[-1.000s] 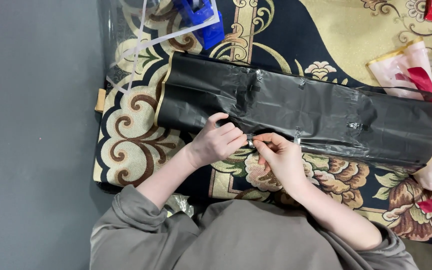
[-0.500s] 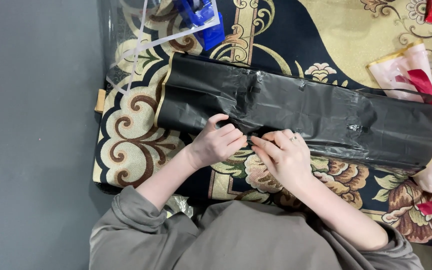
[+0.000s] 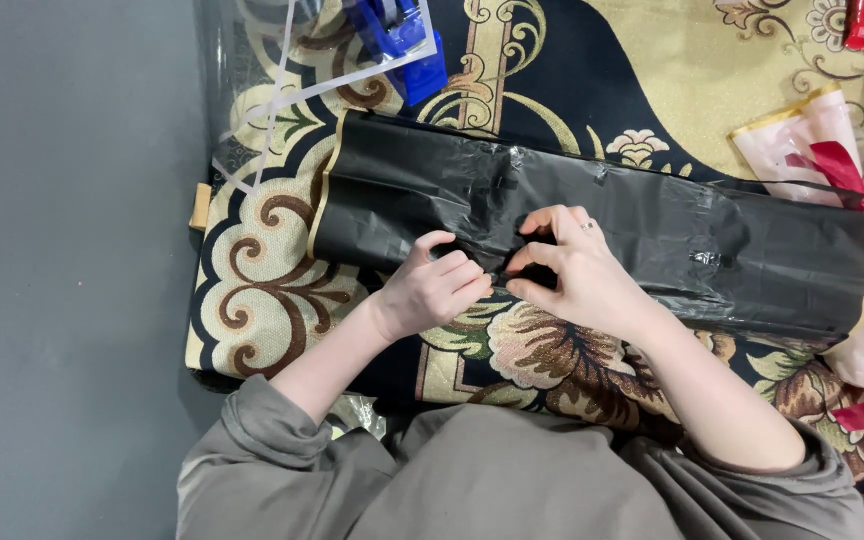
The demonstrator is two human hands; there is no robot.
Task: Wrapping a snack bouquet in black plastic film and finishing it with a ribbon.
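A long package wrapped in black plastic (image 3: 652,230) lies across a patterned gold and dark blue cloth (image 3: 272,290). My left hand (image 3: 437,290) curls its fingers on the near edge of the black wrap at mid-length. My right hand (image 3: 577,270), with a ring on one finger, presses flat on the same edge beside it, thumb and fingers pinching the wrap. Both hands nearly touch each other over the fold. Grey sleeves show at the bottom.
A blue tape dispenser (image 3: 402,45) with clear plastic sits at the top of the cloth. Pink and red wrapped packets with ribbon (image 3: 852,170) lie at the right edge. Grey floor (image 3: 62,270) fills the left side.
My right hand moved up from the near edge onto the black wrap and spread its fingers. My left hand stayed in place on the edge.
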